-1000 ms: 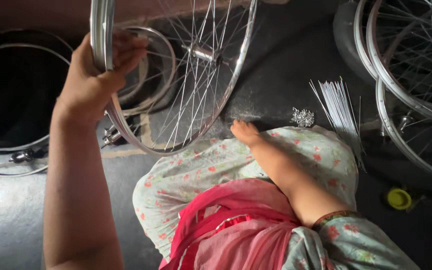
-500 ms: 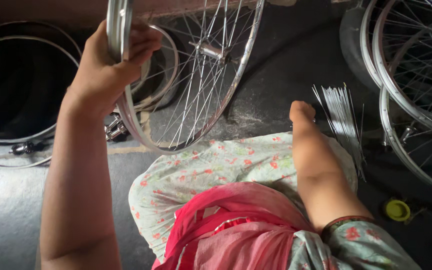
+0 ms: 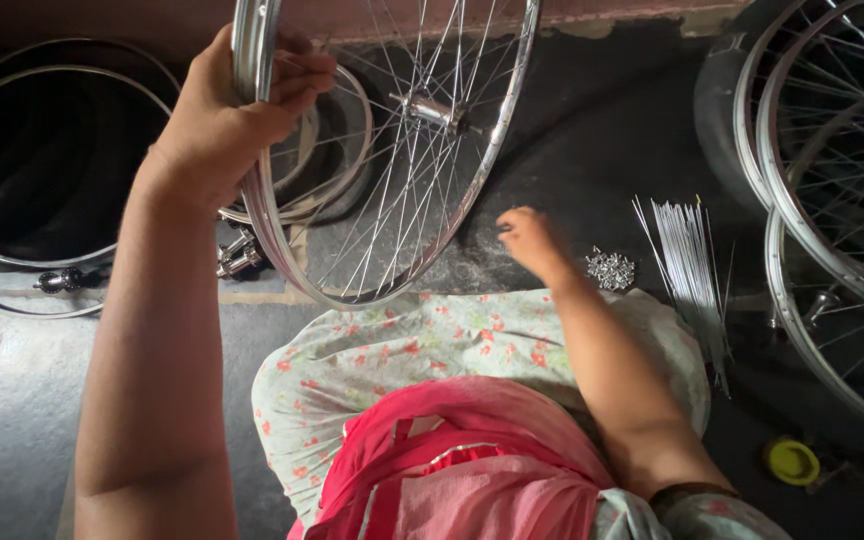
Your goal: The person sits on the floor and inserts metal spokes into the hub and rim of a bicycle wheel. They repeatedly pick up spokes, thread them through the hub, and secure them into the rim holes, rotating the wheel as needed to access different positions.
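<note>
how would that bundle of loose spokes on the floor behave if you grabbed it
The spoke bundle is thin bare metal rods lying unbound and fanned out, so it would likely splay and slip apart unless gripped tightly. Each rod looks long and slender, so probably light and a bit springy. Lying on the flat dark floor, pushed rods would likely roll and scatter.

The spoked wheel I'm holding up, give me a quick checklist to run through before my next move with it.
1. Left hand wrapped firmly around the rim of the spoked wheel: ok.
2. Wheel upright, lower edge down near the floral cloth on the lap: ok.
3. Right hand free and holding nothing: cannot tell, the hand is blurred and its fingertips are hard to see.
4. Small pile of nipples close beside the right hand: ok.
5. Bundle of loose spokes lying together on the floor to the right: ok.
6. All spokes seated at the hub: cannot tell, too fine to judge.
</note>
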`<state>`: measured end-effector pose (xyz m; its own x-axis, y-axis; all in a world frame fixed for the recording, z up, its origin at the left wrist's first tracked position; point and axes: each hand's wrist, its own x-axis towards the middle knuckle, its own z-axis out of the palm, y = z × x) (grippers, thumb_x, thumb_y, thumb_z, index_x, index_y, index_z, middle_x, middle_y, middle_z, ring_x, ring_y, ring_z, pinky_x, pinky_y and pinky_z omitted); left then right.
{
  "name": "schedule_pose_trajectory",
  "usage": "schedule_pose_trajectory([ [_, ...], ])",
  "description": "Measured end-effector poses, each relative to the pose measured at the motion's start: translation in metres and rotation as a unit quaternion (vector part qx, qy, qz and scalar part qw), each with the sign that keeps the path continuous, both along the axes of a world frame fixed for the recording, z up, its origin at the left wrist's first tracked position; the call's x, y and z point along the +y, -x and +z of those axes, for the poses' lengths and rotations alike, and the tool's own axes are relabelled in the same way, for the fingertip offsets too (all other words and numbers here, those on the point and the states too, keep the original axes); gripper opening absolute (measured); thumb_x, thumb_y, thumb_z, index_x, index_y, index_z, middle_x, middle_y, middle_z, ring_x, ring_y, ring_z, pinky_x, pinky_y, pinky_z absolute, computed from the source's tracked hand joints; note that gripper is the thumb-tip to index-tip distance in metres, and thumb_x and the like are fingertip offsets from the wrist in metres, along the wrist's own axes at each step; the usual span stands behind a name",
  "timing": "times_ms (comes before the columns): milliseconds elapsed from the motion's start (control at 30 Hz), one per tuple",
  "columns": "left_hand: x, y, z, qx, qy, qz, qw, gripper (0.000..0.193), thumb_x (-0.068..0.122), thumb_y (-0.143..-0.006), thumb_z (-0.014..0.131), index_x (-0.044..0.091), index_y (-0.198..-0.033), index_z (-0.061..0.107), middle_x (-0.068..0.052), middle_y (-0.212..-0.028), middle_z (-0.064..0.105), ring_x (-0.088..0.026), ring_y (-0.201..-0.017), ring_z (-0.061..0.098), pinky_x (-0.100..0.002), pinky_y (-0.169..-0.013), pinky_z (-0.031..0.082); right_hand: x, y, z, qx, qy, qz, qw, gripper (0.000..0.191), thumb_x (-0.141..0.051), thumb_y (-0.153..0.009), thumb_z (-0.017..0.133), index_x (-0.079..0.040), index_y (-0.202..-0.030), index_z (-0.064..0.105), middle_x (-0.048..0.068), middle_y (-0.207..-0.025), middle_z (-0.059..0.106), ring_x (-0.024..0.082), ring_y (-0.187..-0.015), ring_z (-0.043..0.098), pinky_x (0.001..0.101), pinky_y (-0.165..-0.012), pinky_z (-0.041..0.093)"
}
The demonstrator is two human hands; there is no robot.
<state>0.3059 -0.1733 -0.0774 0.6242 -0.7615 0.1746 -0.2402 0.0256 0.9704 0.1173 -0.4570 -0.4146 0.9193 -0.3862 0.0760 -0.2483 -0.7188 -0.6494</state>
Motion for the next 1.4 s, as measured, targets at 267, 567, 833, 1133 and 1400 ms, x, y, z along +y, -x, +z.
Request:
schedule_pose_trajectory([
  [267, -0.009, 0.015, -0.003, 0.014, 0.031, -0.007, 0.999, 0.041, -0.016, -0.090, 0.063, -0.004, -0.129, 0.054, -0.018, -0.126, 0.069, -0.024, -0.125, 0.071, -0.034, -0.115, 0.058, 0.130, -0.019, 0.090, -0.405, 0.083, 0.164, 0.896, 0.022, -0.006, -0.091, 0.072, -0.004, -0.113, 0.071, 0.011, -0.117, 0.068, 0.029, -0.109, 0.066, 0.0405, -0.096, 0.053],
  [567, -0.013, 0.035, 0.004, 0.030, 0.004, 0.010, 0.999, 0.042, -0.016, -0.087, 0.060, -0.004, -0.127, 0.055, -0.017, -0.126, 0.070, -0.023, -0.121, 0.069, -0.032, -0.109, 0.057, 0.136, -0.042, 0.133, -0.371, 0.205, 0.215, 0.880, 0.018, -0.006, -0.089, 0.067, -0.005, -0.106, 0.072, 0.007, -0.104, 0.068, 0.024, -0.106, 0.067, 0.0455, -0.106, 0.052],
  [833, -0.012, 0.041, -0.005, 0.037, 0.025, -0.031, 0.999, 0.050, -0.018, -0.081, 0.051, -0.004, -0.129, 0.054, -0.017, -0.132, 0.066, -0.023, -0.130, 0.067, -0.031, -0.117, 0.054, 0.129, -0.049, 0.121, -0.405, 0.133, 0.196, 0.883, 0.018, -0.006, -0.094, 0.070, -0.004, -0.112, 0.074, 0.008, -0.108, 0.069, 0.025, -0.109, 0.066, 0.0434, -0.108, 0.050],
  [1133, -0.007, 0.046, -0.008, 0.035, 0.032, -0.017, 0.999, 0.054, -0.017, -0.079, 0.051, -0.003, -0.131, 0.052, -0.016, -0.132, 0.065, -0.024, -0.132, 0.065, -0.033, -0.115, 0.050, 0.129, -0.039, 0.113, -0.385, 0.144, 0.192, 0.891, 0.023, -0.004, -0.089, 0.068, -0.008, -0.111, 0.075, 0.005, -0.109, 0.070, 0.024, -0.112, 0.065, 0.0462, -0.113, 0.047],
  [1400, -0.026, 0.054, 0.048, 0.013, -0.052, 0.026, 0.998, 0.048, -0.008, -0.071, 0.061, 0.001, -0.118, 0.062, -0.010, -0.116, 0.069, -0.021, -0.114, 0.071, -0.030, -0.091, 0.057, 0.150, -0.012, 0.152, -0.429, 0.151, 0.214, 0.865, 0.029, -0.003, -0.091, 0.068, -0.009, -0.119, 0.074, 0.006, -0.108, 0.071, 0.025, -0.101, 0.069, 0.0386, -0.095, 0.057],
])
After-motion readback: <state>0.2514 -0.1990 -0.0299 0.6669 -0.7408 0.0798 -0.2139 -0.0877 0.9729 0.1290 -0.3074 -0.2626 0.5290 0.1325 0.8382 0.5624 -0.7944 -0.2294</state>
